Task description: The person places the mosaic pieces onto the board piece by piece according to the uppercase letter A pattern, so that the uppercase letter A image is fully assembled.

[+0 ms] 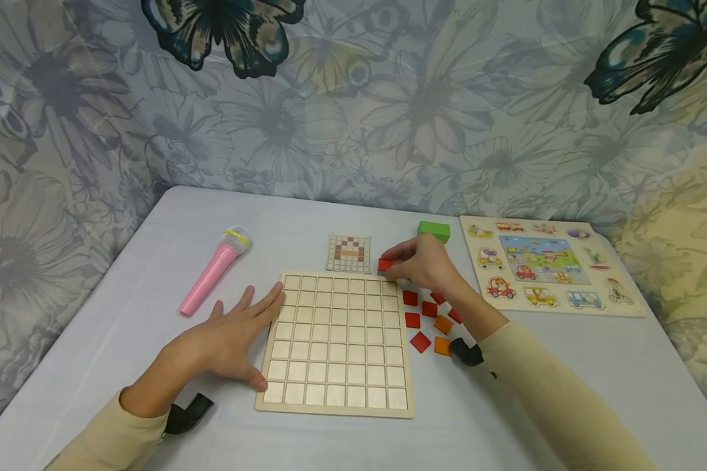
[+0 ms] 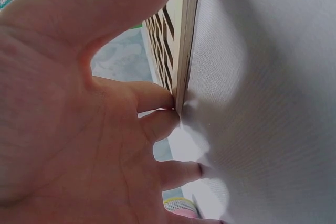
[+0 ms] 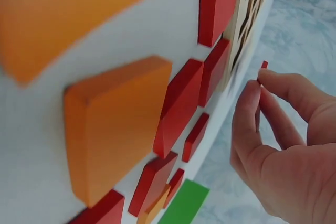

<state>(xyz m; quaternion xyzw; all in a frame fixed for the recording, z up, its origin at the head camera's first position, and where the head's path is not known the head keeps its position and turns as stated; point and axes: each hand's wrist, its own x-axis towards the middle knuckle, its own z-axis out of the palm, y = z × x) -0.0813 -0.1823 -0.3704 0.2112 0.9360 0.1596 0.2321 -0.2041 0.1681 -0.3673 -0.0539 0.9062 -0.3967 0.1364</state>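
Observation:
A wooden grid board (image 1: 337, 347) lies flat on the white table. My left hand (image 1: 230, 343) rests at its left edge, fingers spread and straight; the left wrist view shows fingertips (image 2: 163, 98) against the board's side. Over the board's far right corner, my right hand (image 1: 421, 265) pinches a red square tile (image 1: 384, 265) between thumb and fingers. The same tile (image 3: 264, 65) shows as a small red edge in the right wrist view. Several red tiles (image 1: 412, 320) and orange tiles (image 1: 443, 324) lie loose right of the board.
A small printed pattern card (image 1: 349, 252) lies beyond the board. A green block (image 1: 433, 230) sits behind my right hand. On the right is a picture puzzle board (image 1: 565, 299); on the left, a pink toy microphone (image 1: 212, 275). A patterned cloth (image 1: 353, 131) hangs behind the table.

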